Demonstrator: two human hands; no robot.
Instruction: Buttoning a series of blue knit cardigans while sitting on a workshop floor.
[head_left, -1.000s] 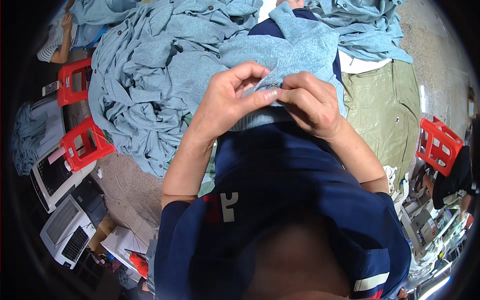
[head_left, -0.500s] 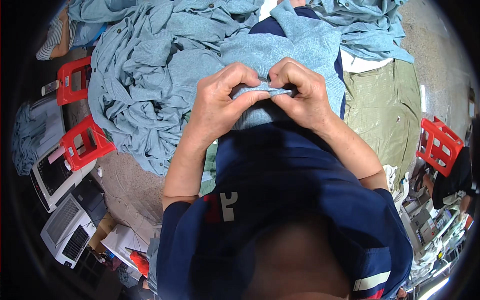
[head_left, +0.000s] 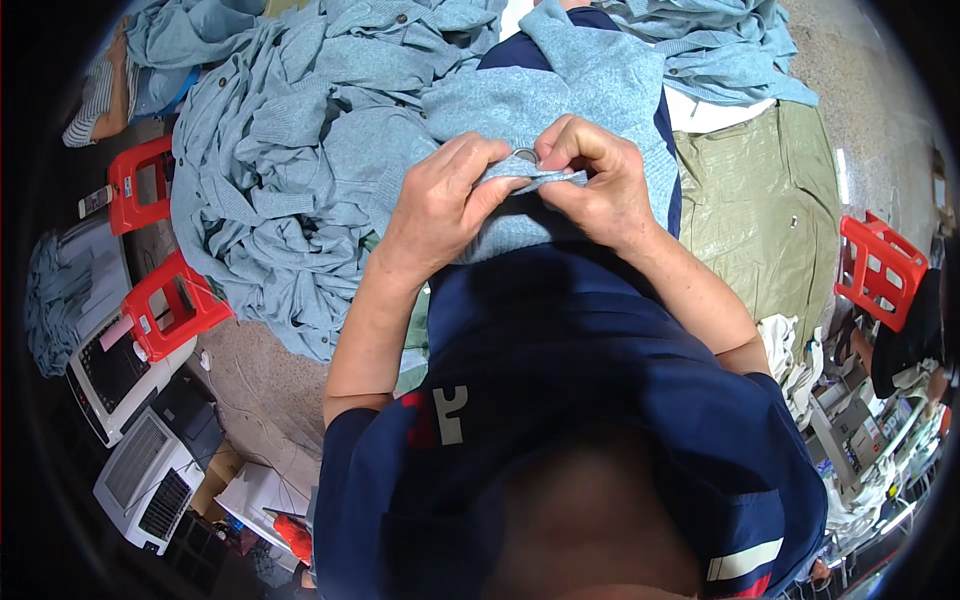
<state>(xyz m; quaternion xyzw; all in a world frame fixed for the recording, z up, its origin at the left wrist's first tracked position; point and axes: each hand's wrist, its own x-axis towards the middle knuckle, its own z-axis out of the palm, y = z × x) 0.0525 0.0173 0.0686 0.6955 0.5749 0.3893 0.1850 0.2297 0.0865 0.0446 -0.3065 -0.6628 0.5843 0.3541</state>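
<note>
A light blue knit cardigan (head_left: 545, 92) lies across my lap. Its folded edge is pinched between the fingers of my left hand (head_left: 430, 210) and my right hand (head_left: 605, 185), which are close together. Between the fingertips, on top of that edge, shows a dark round button (head_left: 526, 155); my right fingers are right beside it. The underside of the fold is hidden by the hands.
A large heap of blue knitwear (head_left: 270, 180) fills the left, with more knitwear (head_left: 720, 55) at the far right. Olive sheeting (head_left: 760, 200) lies to the right. Red stools (head_left: 882, 270) stand at both sides. Another person's arm (head_left: 118, 90) shows far left.
My right hand has shifted slightly away from the left fingertips, and the button has come into view between them. The surroundings have shifted a little with my head.
</note>
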